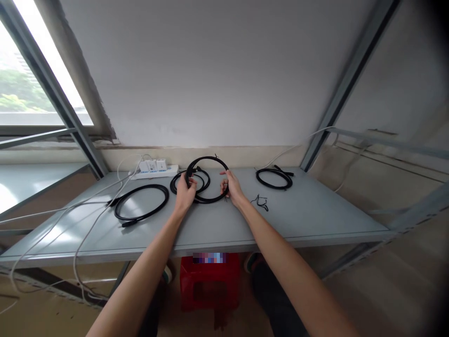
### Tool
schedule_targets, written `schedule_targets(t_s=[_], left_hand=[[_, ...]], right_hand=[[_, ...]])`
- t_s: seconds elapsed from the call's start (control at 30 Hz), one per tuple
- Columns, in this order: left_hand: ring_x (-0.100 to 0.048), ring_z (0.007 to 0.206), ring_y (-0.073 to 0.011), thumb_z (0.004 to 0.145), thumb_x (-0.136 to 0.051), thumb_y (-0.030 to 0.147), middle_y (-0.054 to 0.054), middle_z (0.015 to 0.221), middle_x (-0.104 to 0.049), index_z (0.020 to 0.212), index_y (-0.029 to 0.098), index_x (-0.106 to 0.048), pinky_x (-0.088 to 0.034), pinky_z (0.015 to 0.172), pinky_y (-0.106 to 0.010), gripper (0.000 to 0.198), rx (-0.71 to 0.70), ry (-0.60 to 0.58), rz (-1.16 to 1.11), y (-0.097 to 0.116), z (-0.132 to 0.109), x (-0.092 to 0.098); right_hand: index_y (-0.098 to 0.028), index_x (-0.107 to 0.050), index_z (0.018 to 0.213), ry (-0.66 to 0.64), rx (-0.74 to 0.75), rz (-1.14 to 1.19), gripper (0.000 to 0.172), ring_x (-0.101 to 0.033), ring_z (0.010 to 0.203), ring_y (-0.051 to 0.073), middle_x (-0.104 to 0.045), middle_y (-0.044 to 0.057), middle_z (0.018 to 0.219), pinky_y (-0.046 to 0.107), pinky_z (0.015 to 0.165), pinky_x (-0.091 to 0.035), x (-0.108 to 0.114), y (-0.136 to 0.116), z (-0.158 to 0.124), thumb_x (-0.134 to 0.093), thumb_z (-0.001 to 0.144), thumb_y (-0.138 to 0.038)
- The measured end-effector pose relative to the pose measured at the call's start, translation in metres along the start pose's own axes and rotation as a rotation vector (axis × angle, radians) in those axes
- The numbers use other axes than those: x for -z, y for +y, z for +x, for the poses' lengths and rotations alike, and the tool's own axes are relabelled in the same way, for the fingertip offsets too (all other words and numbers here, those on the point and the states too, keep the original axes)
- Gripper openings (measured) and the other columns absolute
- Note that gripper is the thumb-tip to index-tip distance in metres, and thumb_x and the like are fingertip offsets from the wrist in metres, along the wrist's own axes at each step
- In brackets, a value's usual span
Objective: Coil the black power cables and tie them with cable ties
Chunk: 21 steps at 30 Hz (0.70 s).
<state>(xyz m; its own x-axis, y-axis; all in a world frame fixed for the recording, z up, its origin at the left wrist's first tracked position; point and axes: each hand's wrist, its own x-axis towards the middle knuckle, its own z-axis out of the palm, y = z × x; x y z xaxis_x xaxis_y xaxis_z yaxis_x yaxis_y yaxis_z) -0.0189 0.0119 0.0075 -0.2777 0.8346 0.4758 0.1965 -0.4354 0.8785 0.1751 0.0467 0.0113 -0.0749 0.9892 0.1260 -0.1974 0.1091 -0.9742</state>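
A coiled black cable [207, 161] is held up as a ring above the grey shelf [217, 224]. My left hand [184, 191] grips its left side with closed fingers, and my right hand [230, 187] grips its right side the same way. Under the ring lies another black coil [201, 183]. A small black tie [260, 202] lies on the shelf just right of my right hand.
A larger black coil [140, 202] lies at the left and a smaller one [274, 178] at the right. A white power strip [154, 169] with plugs sits by the wall, white cords trailing off left. A red stool [209, 280] stands below the shelf's front edge.
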Motion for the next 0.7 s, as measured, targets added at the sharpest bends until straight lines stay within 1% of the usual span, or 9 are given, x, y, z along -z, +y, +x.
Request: schedule_targets(t_s=[0.07,0.13,0.23,0.33,0.43,0.53,0.63,0.7], left_hand=[[-0.060,0.084,-0.0200,0.072,-0.061,0.009,-0.003,0.088,-0.063,0.103,0.021,-0.061,-0.050,0.088,-0.034,0.033,-0.005,0.029,0.037,0.001,-0.002,0.001],[-0.059,0.089,-0.0218,0.072,-0.061,0.008,-0.004,0.092,-0.063,0.108,0.022,-0.059,-0.048,0.095,-0.036,0.038,-0.004,0.044,0.059,0.001,-0.003,0.001],[-0.059,0.092,-0.0229,0.075,-0.057,0.007,-0.005,0.096,-0.062,0.122,0.020,-0.054,-0.047,0.101,-0.039,0.049,-0.034,0.050,0.123,-0.002,-0.004,0.000],[-0.059,0.095,-0.0225,0.078,-0.051,0.006,-0.008,0.102,-0.062,0.137,0.016,-0.048,-0.047,0.103,-0.042,0.060,-0.100,0.044,0.259,-0.008,-0.002,-0.001],[-0.060,0.095,-0.0209,0.078,-0.050,0.005,-0.011,0.116,-0.061,0.149,0.016,-0.040,-0.048,0.103,-0.044,0.073,-0.149,0.029,0.334,-0.013,-0.001,-0.001],[-0.060,0.097,-0.0211,0.078,-0.051,0.005,-0.014,0.128,-0.056,0.157,0.018,-0.034,-0.051,0.100,-0.044,0.082,-0.159,0.028,0.361,-0.014,-0.002,0.000],[-0.061,0.101,-0.0218,0.077,-0.051,0.005,-0.016,0.134,-0.051,0.160,0.019,-0.030,-0.054,0.095,-0.041,0.087,-0.156,0.007,0.368,-0.013,-0.004,0.001],[-0.061,0.103,-0.0216,0.077,-0.050,0.004,-0.016,0.135,-0.050,0.161,0.020,-0.029,-0.055,0.092,-0.038,0.088,-0.158,-0.008,0.362,-0.013,-0.006,0.001]], right_hand=[[-0.025,-0.055,0.106,0.005,-0.005,-0.011,0.044,-0.052,0.038,0.011,-0.050,-0.008,0.053,0.017,0.034,-0.019,-0.001,0.001,0.000,-0.046,0.098,-0.068],[-0.025,-0.055,0.106,0.004,-0.008,-0.021,0.044,-0.052,0.038,0.011,-0.049,-0.008,0.052,0.017,0.034,-0.020,-0.001,0.001,0.000,-0.045,0.099,-0.067],[-0.025,-0.055,0.106,-0.008,-0.012,-0.041,0.045,-0.053,0.039,0.011,-0.050,-0.008,0.053,0.017,0.034,-0.020,-0.002,0.001,0.000,-0.045,0.099,-0.069],[-0.025,-0.055,0.107,-0.016,-0.012,-0.063,0.046,-0.054,0.040,0.011,-0.051,-0.008,0.054,0.017,0.035,-0.020,-0.002,0.001,-0.001,-0.044,0.099,-0.069],[-0.025,-0.054,0.108,-0.013,-0.009,-0.075,0.047,-0.053,0.041,0.011,-0.050,-0.008,0.054,0.017,0.035,-0.020,-0.001,0.003,-0.001,-0.043,0.099,-0.070],[-0.025,-0.055,0.108,-0.004,-0.003,-0.100,0.048,-0.054,0.042,0.011,-0.051,-0.007,0.056,0.017,0.036,-0.020,-0.002,0.006,-0.002,-0.043,0.098,-0.071],[-0.024,-0.055,0.109,0.022,0.019,-0.131,0.048,-0.054,0.043,0.011,-0.051,-0.007,0.057,0.018,0.036,-0.020,-0.001,0.010,-0.004,-0.044,0.098,-0.069],[-0.024,-0.055,0.110,0.037,0.032,-0.148,0.046,-0.054,0.043,0.012,-0.051,-0.007,0.057,0.019,0.036,-0.020,-0.001,0.013,-0.005,-0.042,0.099,-0.067]])
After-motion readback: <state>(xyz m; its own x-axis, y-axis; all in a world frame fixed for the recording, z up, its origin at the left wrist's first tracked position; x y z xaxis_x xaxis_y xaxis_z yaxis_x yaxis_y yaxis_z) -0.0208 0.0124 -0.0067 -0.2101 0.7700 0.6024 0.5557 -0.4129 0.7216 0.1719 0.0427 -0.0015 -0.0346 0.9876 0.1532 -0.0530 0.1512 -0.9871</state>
